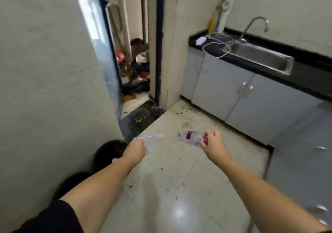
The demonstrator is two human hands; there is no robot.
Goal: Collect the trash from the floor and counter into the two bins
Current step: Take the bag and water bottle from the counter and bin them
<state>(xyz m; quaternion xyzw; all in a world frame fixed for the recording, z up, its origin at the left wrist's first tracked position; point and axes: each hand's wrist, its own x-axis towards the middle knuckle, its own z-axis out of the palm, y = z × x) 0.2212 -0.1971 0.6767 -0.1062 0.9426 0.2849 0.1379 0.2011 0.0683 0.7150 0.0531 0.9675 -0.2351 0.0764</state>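
Observation:
My left hand (136, 147) is closed on a clear plastic bag (152, 139) that trails to the right of the fist. My right hand (212, 143) grips a clear plastic bottle (188, 137) by its purple cap end; the bottle lies level in the air, with a dark red label. Two black round bins stand against the left wall: one bin (109, 153) just below and left of my left hand, the other bin (71, 184) nearer to me, partly hidden by my left forearm.
A black counter (305, 71) with a steel sink (258, 56), a faucet and a white cable (215, 44) runs along the right, over grey cabinets (233, 96). A doorway (136, 62) ahead shows a pile of clutter. Dark specks dot the tiled floor (176, 187).

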